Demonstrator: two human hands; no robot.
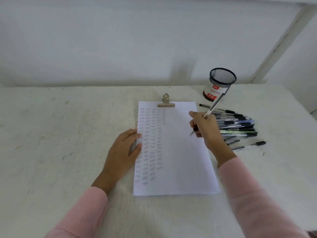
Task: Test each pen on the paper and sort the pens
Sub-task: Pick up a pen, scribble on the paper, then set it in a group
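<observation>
**A:** How is the grip?

**B:** The right hand (205, 129) has its grip pinched round a pen (213, 107), fingers curled low on the barrel in a writing hold. The tip points down and left over the paper (181, 160), and the blunt end slants up and away to the right. I cannot tell whether the tip touches the sheet.

**A:** And the other hand?

**B:** The left hand (127, 148) lies flat with its fingers straight, the fingertips pressing on the paper's left edge. It holds nothing.

**A:** Where over the paper is the tip?

**B:** Over the bare right half, toward the far end. The left half carries columns of small tally marks. The rightmost column is short and stops not far below the clip (166, 101) on the paper's far edge.

**A:** So which way should the pen go?

**B:** As I judge it, left from the tip, into the free space under that short column. The right hand is the nearer one and needs only a small slide. The barrel's slant suits a stroke.

**A:** And the pens to be sorted?

**B:** A pile of pens (238, 125) lies on the counter (68, 134) just off the paper's right edge, the barrels mostly crosswise to that edge. A mesh cup (222, 78) stands beyond the paper's far right corner and is probably one place for tested pens.
</observation>
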